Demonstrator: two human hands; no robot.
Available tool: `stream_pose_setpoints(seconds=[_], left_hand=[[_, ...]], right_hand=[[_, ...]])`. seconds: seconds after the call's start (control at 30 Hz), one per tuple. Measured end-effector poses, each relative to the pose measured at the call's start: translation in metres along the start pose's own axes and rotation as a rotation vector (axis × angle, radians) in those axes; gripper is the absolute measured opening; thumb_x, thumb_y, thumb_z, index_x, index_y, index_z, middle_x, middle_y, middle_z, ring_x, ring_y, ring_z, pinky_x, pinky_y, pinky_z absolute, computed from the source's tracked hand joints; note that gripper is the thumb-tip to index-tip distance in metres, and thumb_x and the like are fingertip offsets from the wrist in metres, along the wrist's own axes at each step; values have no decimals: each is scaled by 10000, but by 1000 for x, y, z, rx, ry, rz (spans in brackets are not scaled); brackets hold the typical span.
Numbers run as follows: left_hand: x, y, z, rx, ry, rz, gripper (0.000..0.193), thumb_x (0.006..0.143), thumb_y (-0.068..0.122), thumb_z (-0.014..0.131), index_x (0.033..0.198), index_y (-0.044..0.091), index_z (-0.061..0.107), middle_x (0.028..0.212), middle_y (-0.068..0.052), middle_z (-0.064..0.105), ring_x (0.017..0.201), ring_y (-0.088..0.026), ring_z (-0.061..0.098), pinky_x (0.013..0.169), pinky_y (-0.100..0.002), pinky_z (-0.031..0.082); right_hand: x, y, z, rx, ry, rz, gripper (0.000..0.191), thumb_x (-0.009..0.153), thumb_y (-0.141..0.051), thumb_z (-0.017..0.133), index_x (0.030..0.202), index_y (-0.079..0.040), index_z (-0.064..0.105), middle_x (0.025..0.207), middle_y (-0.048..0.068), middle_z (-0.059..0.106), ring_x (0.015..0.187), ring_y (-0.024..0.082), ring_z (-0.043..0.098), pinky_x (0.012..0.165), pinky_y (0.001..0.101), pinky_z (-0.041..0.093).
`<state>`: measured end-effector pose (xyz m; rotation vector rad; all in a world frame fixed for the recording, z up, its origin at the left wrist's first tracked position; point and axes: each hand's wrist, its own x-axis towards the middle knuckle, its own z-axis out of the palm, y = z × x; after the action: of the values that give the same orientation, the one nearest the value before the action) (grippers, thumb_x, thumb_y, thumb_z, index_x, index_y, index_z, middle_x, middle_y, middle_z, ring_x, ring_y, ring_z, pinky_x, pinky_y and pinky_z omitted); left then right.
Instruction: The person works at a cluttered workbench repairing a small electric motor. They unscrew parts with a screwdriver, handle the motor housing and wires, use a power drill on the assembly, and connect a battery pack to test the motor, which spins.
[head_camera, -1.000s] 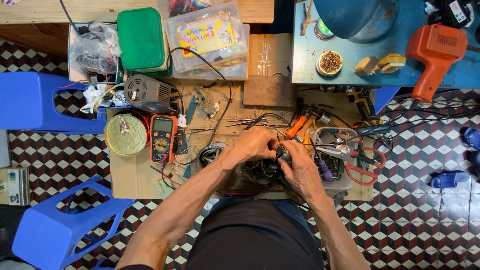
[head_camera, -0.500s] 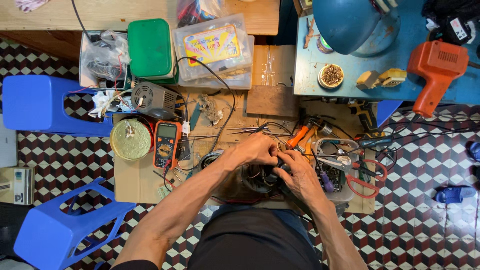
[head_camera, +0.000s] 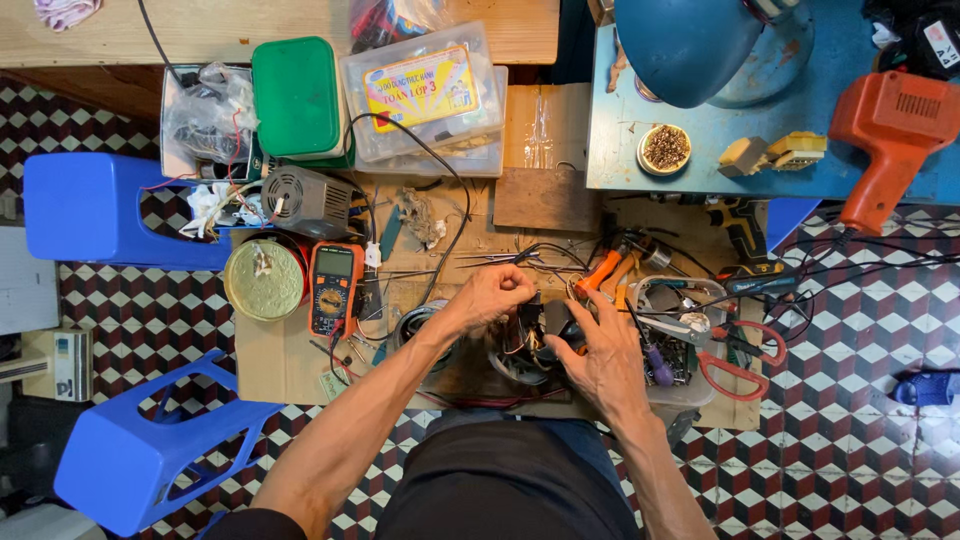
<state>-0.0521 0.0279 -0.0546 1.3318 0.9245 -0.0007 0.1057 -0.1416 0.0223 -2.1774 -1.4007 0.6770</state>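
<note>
The left hand (head_camera: 495, 295) is curled nearly closed, its fingertips pinching at the top of a small dark device with coloured wires (head_camera: 545, 325) that sits near the front edge of the table (head_camera: 280, 360), just ahead of the person's lap. The right hand (head_camera: 605, 355) is half open, fingers spread and bent around the right side of the same device, thumb pressed against its black body; both hands touch it, though how firmly the right one grips cannot be told. Just beyond the right hand lie orange-handled pliers (head_camera: 605, 272), and to its right red-handled scissors (head_camera: 740, 365) rest near the table's right edge. To the left of the hands an orange multimeter (head_camera: 335, 288) lies flat beside a round brass-coloured tin (head_camera: 264, 280), with a small grey motor (head_camera: 305, 200) behind them. A green box (head_camera: 297, 97) and clear plastic cases (head_camera: 425, 95) stand along the back edge. Compared with the earlier frame, the hands stay at the same spot on the device, the right hand's fingers now a little more spread.
</note>
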Motion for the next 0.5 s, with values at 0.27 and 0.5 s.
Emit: stream_pose_setpoints(seconds=[0.27,0.5], left_hand=[[-19,-21,4,-463,50,23,283,975,251,679,1130,14,667,993,-24,727,882,-80,685,815,-246,560],[4,-39,19,-542,71,-16,268,974,225,677,1131,9,648,996,-39,719,877,-97,689,830,-241,569]], right_hand=[[30,13,29,59,6,-41,633,804,-451,793,1271,-38,681,1295,155,644,1282,380,512,1082,504,393],[33,20,29,187,40,-39,579,857,-360,766,1320,-41,626,1339,184,636,1265,343,567,1079,454,435]])
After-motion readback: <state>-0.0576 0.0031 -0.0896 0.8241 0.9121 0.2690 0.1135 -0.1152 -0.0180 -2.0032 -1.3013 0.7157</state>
